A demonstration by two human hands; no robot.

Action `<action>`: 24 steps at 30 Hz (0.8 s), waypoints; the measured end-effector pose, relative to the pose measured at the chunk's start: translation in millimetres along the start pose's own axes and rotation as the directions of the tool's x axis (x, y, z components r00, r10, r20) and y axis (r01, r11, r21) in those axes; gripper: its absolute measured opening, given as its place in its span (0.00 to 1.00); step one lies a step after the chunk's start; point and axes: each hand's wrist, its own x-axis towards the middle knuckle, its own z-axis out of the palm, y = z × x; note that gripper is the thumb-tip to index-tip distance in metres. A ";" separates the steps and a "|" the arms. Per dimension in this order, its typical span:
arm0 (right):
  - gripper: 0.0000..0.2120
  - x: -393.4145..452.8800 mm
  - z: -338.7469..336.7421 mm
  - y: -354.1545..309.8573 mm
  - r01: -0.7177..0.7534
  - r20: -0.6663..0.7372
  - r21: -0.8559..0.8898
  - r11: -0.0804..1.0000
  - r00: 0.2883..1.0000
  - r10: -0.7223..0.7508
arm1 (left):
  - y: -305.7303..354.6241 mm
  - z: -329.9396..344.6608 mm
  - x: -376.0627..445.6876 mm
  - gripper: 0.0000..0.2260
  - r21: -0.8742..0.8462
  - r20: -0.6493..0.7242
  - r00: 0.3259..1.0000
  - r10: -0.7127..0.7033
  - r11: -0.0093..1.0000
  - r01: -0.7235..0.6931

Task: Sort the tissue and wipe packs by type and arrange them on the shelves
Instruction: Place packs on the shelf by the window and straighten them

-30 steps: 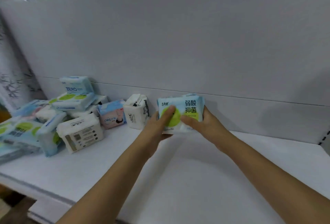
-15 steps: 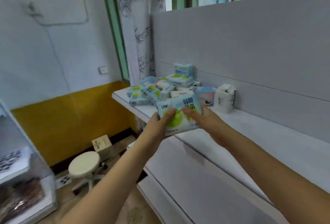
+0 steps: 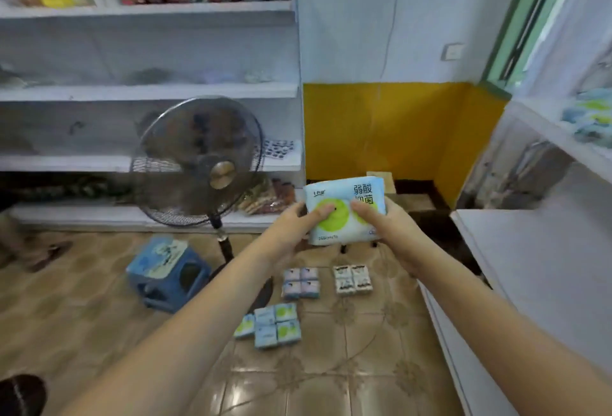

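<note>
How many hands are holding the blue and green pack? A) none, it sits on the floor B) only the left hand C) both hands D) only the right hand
C: the left hand and the right hand each grip one side of the pack, holding it up above the floor.

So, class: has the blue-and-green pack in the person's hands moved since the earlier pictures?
Yes. The pack has left the white shelf, now off to the right, and is held out over the tiled floor.
</note>
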 end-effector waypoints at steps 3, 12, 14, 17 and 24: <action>0.19 32.2 56.8 24.2 -0.081 0.080 0.006 0.997 0.994 0.081 | -21.9 -68.1 -4.1 0.31 -0.050 -0.073 0.995 -0.062 0.997 0.058; 0.19 161.2 155.1 152.7 -0.343 0.227 -0.029 0.939 0.912 0.341 | -118.7 -198.7 53.0 0.20 -0.250 -0.281 0.905 -0.320 0.935 0.253; 0.27 193.6 175.0 200.6 -0.429 0.248 -0.053 0.902 0.869 0.428 | -153.5 -224.5 74.3 0.20 -0.276 -0.350 0.845 -0.405 0.906 0.320; 0.33 229.9 204.1 288.8 -0.571 0.231 -0.049 0.819 0.792 0.566 | -217.5 -262.7 105.3 0.16 -0.296 -0.375 0.769 -0.517 0.853 0.429; 0.38 257.1 260.3 519.6 -0.797 0.094 0.069 0.599 0.603 0.792 | -431.5 -353.5 172.7 0.21 -0.340 -0.405 0.534 -0.742 0.664 0.666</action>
